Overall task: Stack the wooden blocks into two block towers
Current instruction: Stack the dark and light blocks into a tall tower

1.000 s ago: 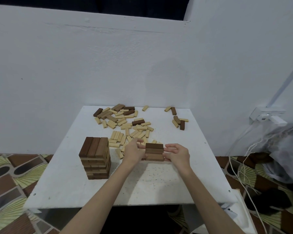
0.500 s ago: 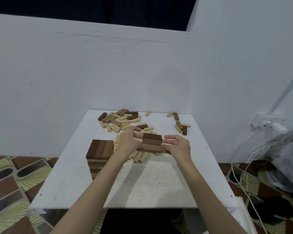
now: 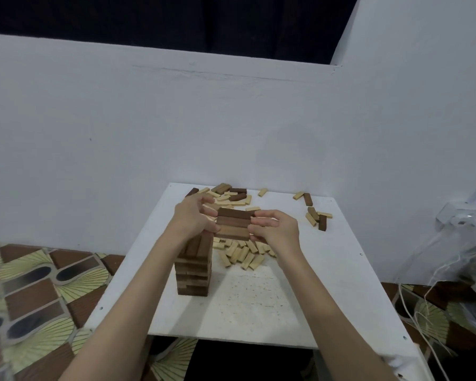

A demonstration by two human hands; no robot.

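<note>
Your white desk (image 3: 259,312) stands against the pale wall (image 3: 121,133), with patterned floor tiles (image 3: 33,284) to its left and a tangle of white cables (image 3: 429,298) to its right. On the left half of the desk stands your brown block tower (image 3: 194,273), its top partly hidden by your left forearm. Loose pale and dark blocks (image 3: 242,254) lie scattered behind and beside it, a few more near the far right corner. Lifted above the desk, just right of the tower top, is a row of three dark blocks (image 3: 233,224). Your left hand (image 3: 194,217) clamps its left end, your right hand (image 3: 275,229) its right end, each grip curled onto the row.
</note>
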